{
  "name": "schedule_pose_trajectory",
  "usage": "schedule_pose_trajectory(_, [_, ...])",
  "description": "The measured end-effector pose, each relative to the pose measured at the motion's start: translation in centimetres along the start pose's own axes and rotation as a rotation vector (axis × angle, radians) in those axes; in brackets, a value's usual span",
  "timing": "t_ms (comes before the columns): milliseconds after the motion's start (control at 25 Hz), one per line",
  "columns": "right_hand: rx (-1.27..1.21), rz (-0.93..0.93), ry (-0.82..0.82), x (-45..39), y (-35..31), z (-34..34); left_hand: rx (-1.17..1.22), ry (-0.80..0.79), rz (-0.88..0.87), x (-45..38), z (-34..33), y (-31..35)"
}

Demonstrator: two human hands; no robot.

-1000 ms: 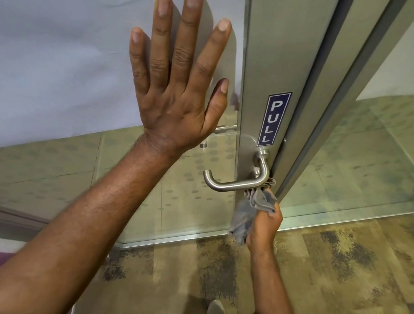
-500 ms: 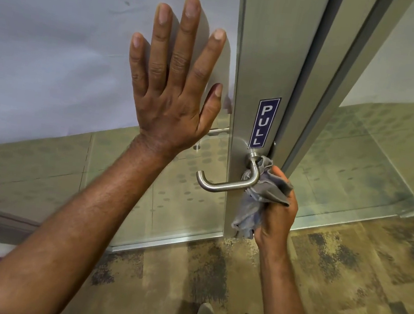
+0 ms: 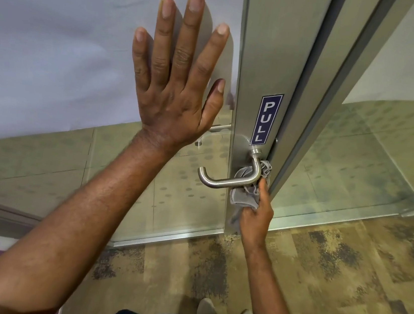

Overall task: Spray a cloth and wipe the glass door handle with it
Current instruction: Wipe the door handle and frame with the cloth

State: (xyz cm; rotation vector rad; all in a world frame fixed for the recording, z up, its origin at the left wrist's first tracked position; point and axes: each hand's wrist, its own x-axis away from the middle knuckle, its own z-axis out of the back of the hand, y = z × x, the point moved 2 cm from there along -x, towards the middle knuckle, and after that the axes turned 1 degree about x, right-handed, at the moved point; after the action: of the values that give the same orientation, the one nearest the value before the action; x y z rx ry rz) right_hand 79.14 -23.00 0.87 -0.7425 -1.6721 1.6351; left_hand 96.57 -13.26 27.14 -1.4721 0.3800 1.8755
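A brushed steel lever handle (image 3: 226,181) sticks out from the metal stile of the glass door (image 3: 268,59). My right hand (image 3: 258,211) grips a crumpled grey cloth (image 3: 244,197) and presses it against the stile behind the bend of the handle, just under its pivot. The cloth's tail hangs down past my fingers. My left hand (image 3: 177,84) lies flat with fingers spread on the frosted glass panel (image 3: 57,45) to the left of the stile. No spray bottle is in view.
A blue PULL sticker (image 3: 267,120) sits on the stile above the handle. The door frame (image 3: 342,82) and a clear glass side panel (image 3: 357,163) stand to the right. Patterned carpet (image 3: 342,280) covers the floor, with my shoes (image 3: 207,309) at the bottom edge.
My right hand has slid the cloth down from the handle's neck to behind its bend. The left hand stays flat on the glass.
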Motion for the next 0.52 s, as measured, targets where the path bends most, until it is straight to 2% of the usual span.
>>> schedule_pose_trajectory(160, [0.532,0.254,0.083,0.7,0.0,-1.7,-0.003,0.002,-0.005,0.0,0.0,0.0])
schedule_pose_trajectory(320, [0.908,0.598,-0.043,0.6,-0.2,0.1,-0.016,0.009,-0.006,0.0,0.0,0.0])
schedule_pose_trajectory(400, [0.919,0.68,-0.108,-0.4,-0.3,1.3,-0.015,0.015,-0.005,0.0,0.0,0.0])
schedule_pose_trajectory(520, [0.749,0.566,-0.053,-0.8,-0.5,1.4,-0.024,0.016,-0.006,-0.1,0.0,0.0])
